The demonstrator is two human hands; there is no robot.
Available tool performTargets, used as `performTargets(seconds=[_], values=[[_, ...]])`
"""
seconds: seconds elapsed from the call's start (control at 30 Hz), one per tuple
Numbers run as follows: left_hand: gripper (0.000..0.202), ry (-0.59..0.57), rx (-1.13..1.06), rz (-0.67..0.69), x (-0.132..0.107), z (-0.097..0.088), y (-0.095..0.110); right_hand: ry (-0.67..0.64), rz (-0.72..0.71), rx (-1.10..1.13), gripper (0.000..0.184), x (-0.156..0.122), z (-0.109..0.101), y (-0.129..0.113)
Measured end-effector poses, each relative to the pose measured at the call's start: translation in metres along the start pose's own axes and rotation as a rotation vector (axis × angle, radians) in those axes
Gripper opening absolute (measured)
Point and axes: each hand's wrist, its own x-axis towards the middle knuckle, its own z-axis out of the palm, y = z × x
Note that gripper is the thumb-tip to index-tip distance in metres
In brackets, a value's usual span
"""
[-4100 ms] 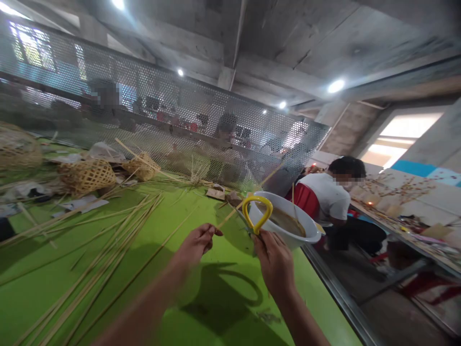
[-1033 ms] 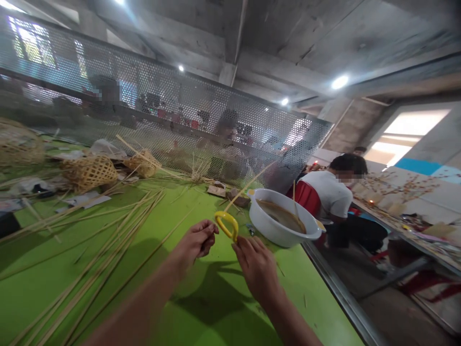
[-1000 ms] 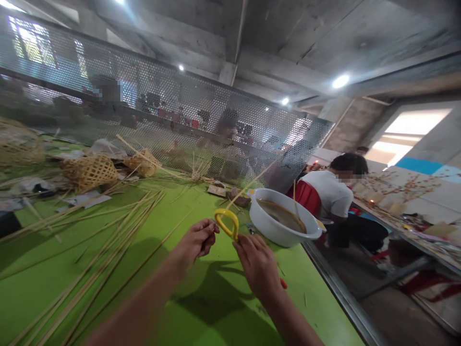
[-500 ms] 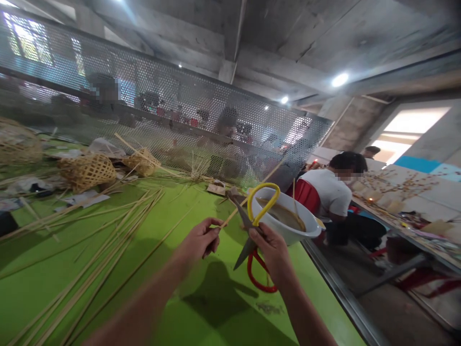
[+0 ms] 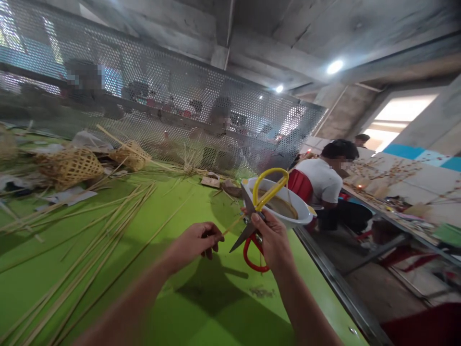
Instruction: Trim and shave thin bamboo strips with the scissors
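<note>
The left hand [image 5: 201,240] was held above the green table [image 5: 194,211], knuckles up, its fingers pinching the near end of a thin pale strip [image 5: 233,225]. That strip slanted away toward the right hand [image 5: 275,238], where its farther part was lost behind metal and fingers; whether it lay between the blades, I could not tell. The right hand's fingers were closed around the middle of a pair of scissors [image 5: 250,228], thumb pressed against the metal near the pivot. The scissors stood raised off the table with their blades spread apart, a yellow loop at the top and a red loop below. Just behind them, near the table's right edge, sat a white basin [image 5: 306,216] of brownish liquid, partly covered from sight by the yellow loop. Some brown scraps [image 5: 232,188] lay beside the basin. Left of the hands a loose bundle of long strips [image 5: 108,235] stretched across the table, and past it rested two woven baskets [image 5: 74,167]. A perforated screen [image 5: 173,101] rose behind, and a person in a white shirt [image 5: 322,178] bent forward at the right.
</note>
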Motion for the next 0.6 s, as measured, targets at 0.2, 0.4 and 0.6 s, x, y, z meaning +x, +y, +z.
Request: performTargets(seconds=[0.2, 0.4, 0.6], values=[[0.024, 0.08, -0.189, 0.029, -0.001, -0.005, 0.003, 0.009, -0.111, -0.348, 0.023, 0.002, -0.012, 0.003], [0.025, 0.038, -0.4, 0.052, 0.0, -0.006, -0.001, -0.041, -0.592, -0.949, 0.017, -0.01, -0.004, 0.006], [0.024, 0.045, -0.505, 0.066, 0.002, -0.007, -0.007, -0.157, -0.691, -1.046, 0.017, -0.019, 0.01, 0.01]])
